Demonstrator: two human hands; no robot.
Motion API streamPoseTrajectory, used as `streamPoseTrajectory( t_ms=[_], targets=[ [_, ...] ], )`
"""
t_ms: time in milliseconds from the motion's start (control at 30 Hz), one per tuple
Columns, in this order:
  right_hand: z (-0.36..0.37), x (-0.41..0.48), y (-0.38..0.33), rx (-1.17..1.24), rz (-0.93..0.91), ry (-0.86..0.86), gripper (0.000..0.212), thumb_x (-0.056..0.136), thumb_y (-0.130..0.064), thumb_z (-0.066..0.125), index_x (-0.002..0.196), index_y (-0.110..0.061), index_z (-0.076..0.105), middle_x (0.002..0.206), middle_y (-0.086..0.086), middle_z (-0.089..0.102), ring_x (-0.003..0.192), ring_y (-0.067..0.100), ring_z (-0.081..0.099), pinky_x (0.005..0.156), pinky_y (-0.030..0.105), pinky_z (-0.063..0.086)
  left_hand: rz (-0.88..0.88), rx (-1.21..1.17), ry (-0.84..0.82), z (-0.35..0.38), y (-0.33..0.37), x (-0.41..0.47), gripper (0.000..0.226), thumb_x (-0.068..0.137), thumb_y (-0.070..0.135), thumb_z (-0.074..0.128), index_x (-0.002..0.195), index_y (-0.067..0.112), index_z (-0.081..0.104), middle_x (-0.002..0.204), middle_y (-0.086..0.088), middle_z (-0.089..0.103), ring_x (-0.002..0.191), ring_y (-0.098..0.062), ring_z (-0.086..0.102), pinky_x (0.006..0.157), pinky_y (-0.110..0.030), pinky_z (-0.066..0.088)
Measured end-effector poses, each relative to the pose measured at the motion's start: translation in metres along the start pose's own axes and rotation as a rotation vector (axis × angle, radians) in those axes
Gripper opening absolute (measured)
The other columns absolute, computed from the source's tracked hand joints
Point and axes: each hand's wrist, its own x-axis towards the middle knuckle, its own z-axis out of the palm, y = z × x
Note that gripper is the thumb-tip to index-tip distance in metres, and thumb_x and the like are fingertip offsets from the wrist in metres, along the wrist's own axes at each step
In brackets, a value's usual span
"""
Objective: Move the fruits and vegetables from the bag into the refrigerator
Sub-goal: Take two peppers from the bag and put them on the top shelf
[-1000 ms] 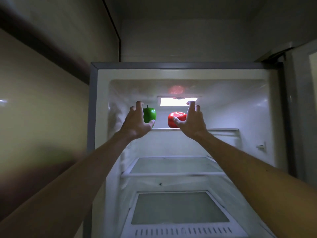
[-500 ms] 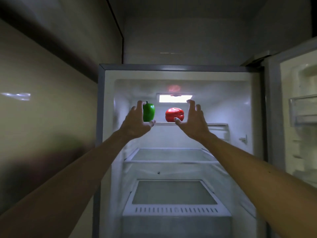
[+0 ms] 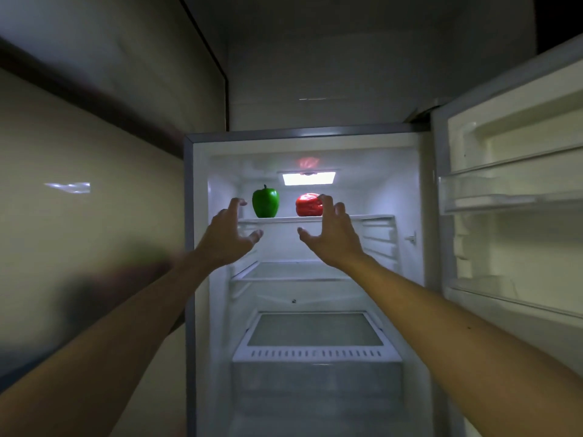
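Observation:
The refrigerator (image 3: 202, 279) stands open in front of me, lit from a lamp inside. On its top shelf (image 3: 372, 217) a green bell pepper (image 3: 265, 202) stands upright at the left and a red bell pepper (image 3: 308, 204) sits beside it to the right. My left hand (image 3: 228, 236) hovers open just left of and below the green pepper, holding nothing. My right hand (image 3: 331, 238) is open too, in front of the shelf edge, its fingertips overlapping the red pepper's right side. The bag is out of view.
The refrigerator door (image 3: 511, 197) is swung open on the right, with clear door bins. Below the top shelf are a glass shelf (image 3: 293, 272) and a drawer with a slotted cover (image 3: 315, 353). A beige wall (image 3: 79, 216) runs along the left.
Both hands have let go of the peppers and drawn back and down from the top shelf. The peppers stay on the shelf. The view has pulled back, showing more of the door.

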Motion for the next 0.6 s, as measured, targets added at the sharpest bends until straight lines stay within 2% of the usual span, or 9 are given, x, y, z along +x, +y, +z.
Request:
streamPoseTrajectory(
  t_ms=[100,200,300,367,467,600],
  targets=[
    [-0.011,-0.015,-0.005,0.002,0.009,-0.025,0.073,0.086,-0.041,0.066,0.141,-0.02,0.024,0.133,0.011,0.037,0.121,0.029,0.044,0.087,0.038,0.046,-0.009,-0.004,0.002,-0.006,0.008,-0.018,0.067,0.084,0.03,0.071,0.138,0.014,0.035,0.128,-0.019,0.052,0.102,-0.024,0.051,0.087,-0.034,0.044],
    [-0.02,-0.031,-0.009,0.004,0.021,-0.06,0.076,0.087,-0.043,0.065,0.144,-0.02,0.021,0.137,0.011,0.035,0.125,0.03,0.043,0.093,0.04,0.045,-0.015,0.018,0.003,-0.012,0.016,-0.038,0.066,0.084,0.031,0.071,0.137,0.014,0.037,0.126,-0.017,0.053,0.102,-0.026,0.054,0.085,-0.033,0.043],
    [-0.027,-0.044,-0.01,0.083,0.027,-0.11,0.075,0.087,-0.042,0.064,0.144,-0.022,0.02,0.139,0.012,0.034,0.13,0.032,0.039,0.101,0.042,0.041,-0.009,0.023,-0.017,-0.019,0.021,-0.058,0.065,0.084,0.031,0.071,0.137,0.013,0.037,0.125,-0.015,0.053,0.097,-0.021,0.052,0.082,-0.031,0.042],
    [-0.03,-0.052,-0.01,0.155,0.018,-0.158,0.076,0.087,-0.042,0.065,0.146,-0.025,0.019,0.143,0.011,0.032,0.133,0.031,0.036,0.107,0.044,0.037,-0.019,0.033,-0.028,-0.024,0.022,-0.069,0.065,0.084,0.034,0.07,0.137,0.016,0.037,0.126,-0.014,0.054,0.101,-0.023,0.054,0.084,-0.033,0.045],
    [-0.03,-0.063,-0.013,0.195,0.012,-0.192,0.077,0.086,-0.045,0.065,0.146,-0.029,0.019,0.137,0.011,0.035,0.13,0.03,0.039,0.104,0.042,0.038,-0.049,0.043,-0.058,-0.036,0.021,-0.084,0.065,0.084,0.035,0.07,0.138,0.019,0.036,0.132,-0.013,0.051,0.111,-0.024,0.054,0.088,-0.033,0.046],
    [-0.032,-0.073,-0.023,0.219,0.009,-0.221,0.078,0.085,-0.046,0.066,0.145,-0.03,0.019,0.14,0.01,0.035,0.131,0.03,0.04,0.106,0.043,0.038,-0.079,0.032,-0.058,-0.052,0.021,-0.096,0.066,0.084,0.035,0.07,0.139,0.021,0.036,0.136,-0.017,0.05,0.115,-0.025,0.054,0.086,-0.031,0.045]
  ],
)
